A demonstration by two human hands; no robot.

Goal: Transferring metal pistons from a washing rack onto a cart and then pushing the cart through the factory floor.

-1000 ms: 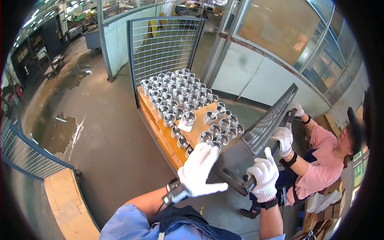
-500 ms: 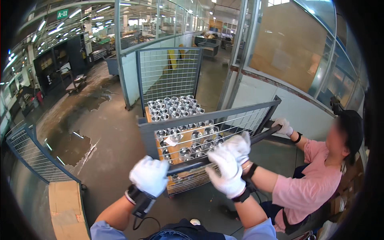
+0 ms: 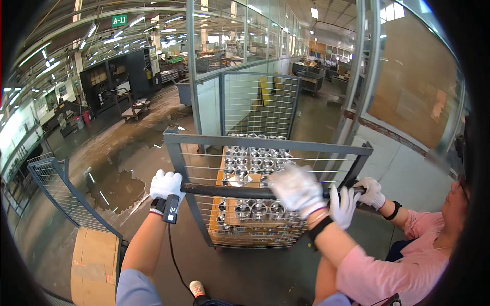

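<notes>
While your gloved left hand wraps the dark handle bar of the wire-mesh cart in the head view, your right hand blurs over the same bar — whether it is closed around it, you cannot tell. Shiny metal cylinders fill the cart in front of you, and a co-worker's gloved hands hold the bar's right end just beside yours.

— Where does the view sit?
— On the person's head, angled forward and down over both forearms, which enter from the lower edge.
— How near?
— Close: the wire-mesh cart fills the centre within arm's reach, its handle bar straight ahead. The factory floor bends away toward the rim.
</notes>
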